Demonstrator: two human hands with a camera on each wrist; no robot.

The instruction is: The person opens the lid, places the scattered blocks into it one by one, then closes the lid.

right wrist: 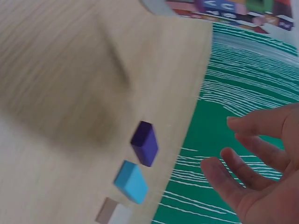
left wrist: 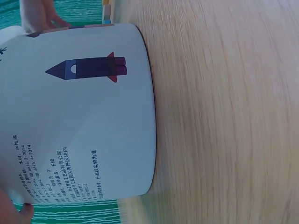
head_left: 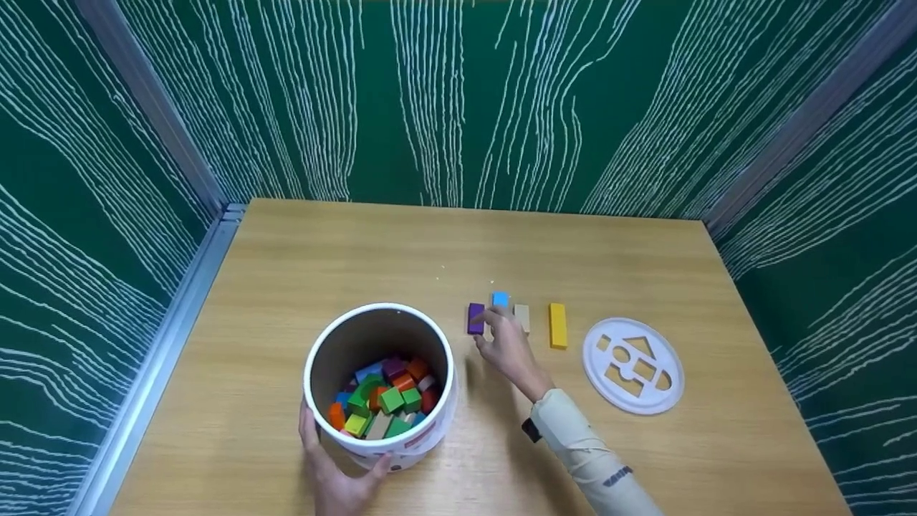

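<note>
My left hand [head_left: 337, 480] holds the near left side of a white round bucket [head_left: 430, 441], thumb and fingers spread round its wall. Several coloured wooden blocks [head_left: 392, 400] fill the lower part of the bucket. To the right, my right hand [head_left: 510, 350] hovers over the table with loosely bent fingers and nothing between them. Close to its fingertips are a purple block [right wrist: 145, 143], a blue block [right wrist: 132, 182] and a beige block [right wrist: 113, 212], lined up on the table. In the left wrist view, a rocket print [left wrist: 91, 68] shows on the bucket wall.
A yellow oblong block [head_left: 558, 326] lies right of the row. Farther right is a white round lid [head_left: 594, 358] with shaped cut-outs. The wooden table [head_left: 322, 251] meets green, white-streaked panels [head_left: 372, 107] at the back and sides.
</note>
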